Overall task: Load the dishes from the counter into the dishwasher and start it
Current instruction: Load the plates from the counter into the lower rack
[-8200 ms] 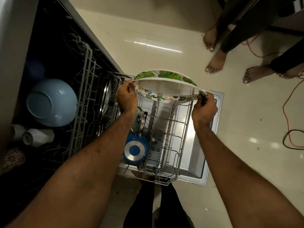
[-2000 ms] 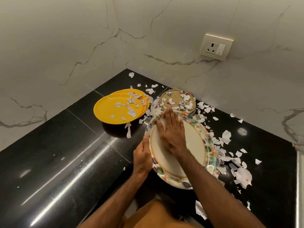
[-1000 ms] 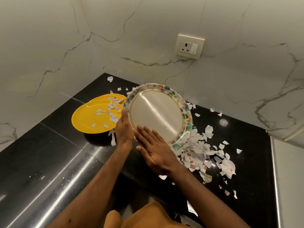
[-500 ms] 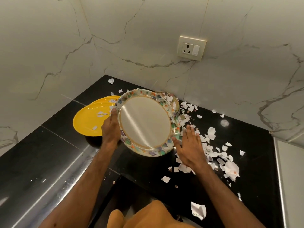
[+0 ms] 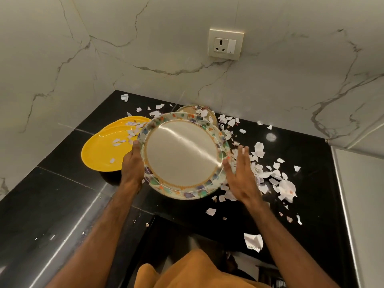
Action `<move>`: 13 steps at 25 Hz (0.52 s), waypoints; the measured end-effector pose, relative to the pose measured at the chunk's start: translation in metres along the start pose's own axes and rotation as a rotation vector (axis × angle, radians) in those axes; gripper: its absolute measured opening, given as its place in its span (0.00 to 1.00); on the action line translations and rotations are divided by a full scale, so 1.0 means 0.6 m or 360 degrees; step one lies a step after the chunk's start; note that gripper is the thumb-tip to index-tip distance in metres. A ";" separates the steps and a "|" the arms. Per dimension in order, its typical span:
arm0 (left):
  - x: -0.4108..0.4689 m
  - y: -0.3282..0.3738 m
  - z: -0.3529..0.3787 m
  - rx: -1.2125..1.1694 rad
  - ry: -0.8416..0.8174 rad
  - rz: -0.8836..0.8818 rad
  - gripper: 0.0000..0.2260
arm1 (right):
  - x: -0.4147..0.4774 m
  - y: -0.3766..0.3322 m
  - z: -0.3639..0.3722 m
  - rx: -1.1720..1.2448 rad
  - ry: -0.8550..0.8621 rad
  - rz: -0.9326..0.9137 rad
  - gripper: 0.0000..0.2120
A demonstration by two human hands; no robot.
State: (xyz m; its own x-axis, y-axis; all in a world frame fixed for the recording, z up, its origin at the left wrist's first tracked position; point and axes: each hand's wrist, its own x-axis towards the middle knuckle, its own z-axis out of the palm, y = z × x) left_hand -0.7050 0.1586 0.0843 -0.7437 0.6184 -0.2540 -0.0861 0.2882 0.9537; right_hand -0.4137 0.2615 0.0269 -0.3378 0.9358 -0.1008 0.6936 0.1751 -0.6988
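A large white plate with a multicoloured leaf rim [image 5: 182,156] is tilted up above the black counter [image 5: 52,204]. My left hand [image 5: 133,165] grips its left rim, thumb on top. My right hand [image 5: 239,173] is at the plate's right rim with fingers straight, touching or just beside the edge. Two stacked yellow plates [image 5: 104,148] lie on the counter to the left, strewn with paper scraps. A smaller patterned plate [image 5: 205,114] peeks out behind the held plate. The dishwasher is out of view.
Torn white paper scraps [image 5: 270,175] litter the counter to the right and behind the plates. A marble wall with a power socket [image 5: 226,44] rises at the back. The counter's front edge runs just below my forearms. My orange clothing [image 5: 197,271] fills the bottom.
The plate was wiped with my right palm, then lifted and tilted off the counter by my left hand. My right hand moved from the plate's face to its right rim.
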 end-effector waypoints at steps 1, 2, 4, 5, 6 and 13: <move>-0.005 -0.004 0.001 0.0033 -0.0095 -0.0010 0.22 | -0.005 -0.003 -0.008 0.0289 0.0049 0.0250 0.37; -0.009 -0.009 0.002 0.0062 -0.0190 -0.0008 0.23 | -0.011 -0.005 -0.017 0.0573 0.0066 0.0418 0.35; -0.020 -0.020 0.011 0.0113 -0.0332 -0.0009 0.23 | -0.029 -0.001 -0.033 0.0860 0.0123 0.0524 0.19; -0.026 -0.027 0.017 0.0120 -0.0377 -0.0005 0.21 | -0.040 0.001 -0.037 0.0836 0.0202 0.0508 0.15; -0.033 -0.033 0.025 0.0121 -0.0418 -0.0006 0.19 | -0.054 0.005 -0.039 0.0794 0.0294 0.0509 0.14; -0.092 -0.044 0.115 0.0250 -0.0843 0.0045 0.21 | -0.182 0.081 -0.060 0.0723 0.0790 0.0656 0.16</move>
State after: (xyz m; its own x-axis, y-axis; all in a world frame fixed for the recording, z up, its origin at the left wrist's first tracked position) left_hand -0.6156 0.1672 0.0621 -0.3054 0.8990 -0.3138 0.0589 0.3467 0.9361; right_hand -0.3201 0.1792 0.0295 0.2876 0.9440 -0.1618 0.3370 -0.2578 -0.9055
